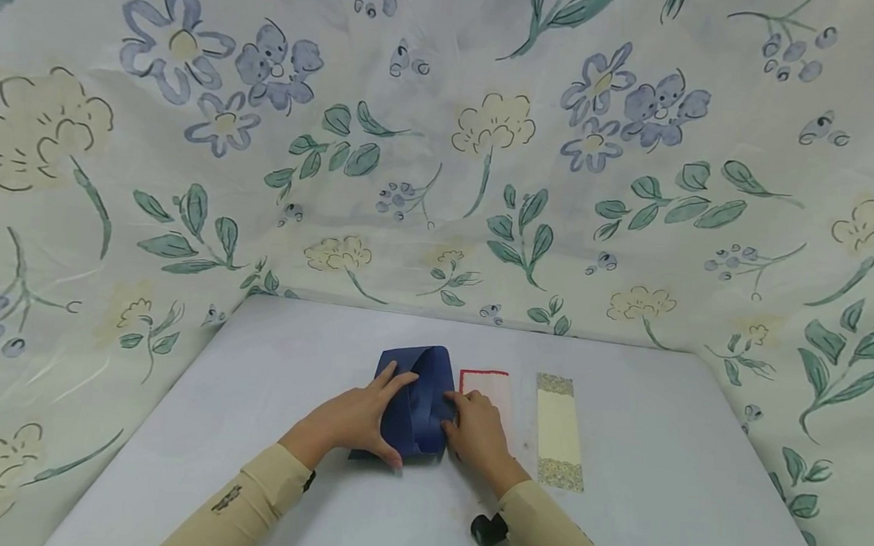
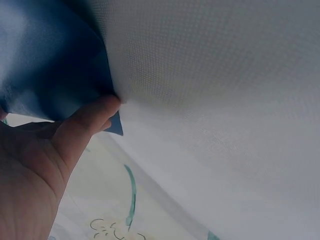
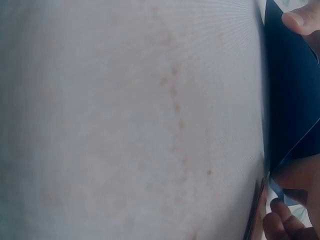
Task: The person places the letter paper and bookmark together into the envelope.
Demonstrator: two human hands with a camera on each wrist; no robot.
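A dark blue paper envelope point(image 1: 395, 421) with folded flaps lies on the white table in the head view, one flap bulging up along its right half. My left hand point(image 1: 356, 418) spreads over its left side, fingers on top and thumb at the near edge. The left wrist view shows that thumb point(image 2: 90, 120) against a blue corner. At the right edge, my right hand point(image 1: 481, 434) pinches the paper between thumb and curled fingers. Part of the blue envelope point(image 3: 290, 85) shows at the side of the right wrist view.
Beside the right hand lies a pale sheet with a red border point(image 1: 485, 373), partly covered. Farther right is a cream strip with glittery gold ends point(image 1: 558, 431). A small black object point(image 1: 489, 531) sits by the right sleeve. Floral cloth point(image 1: 428, 181) hangs behind the table.
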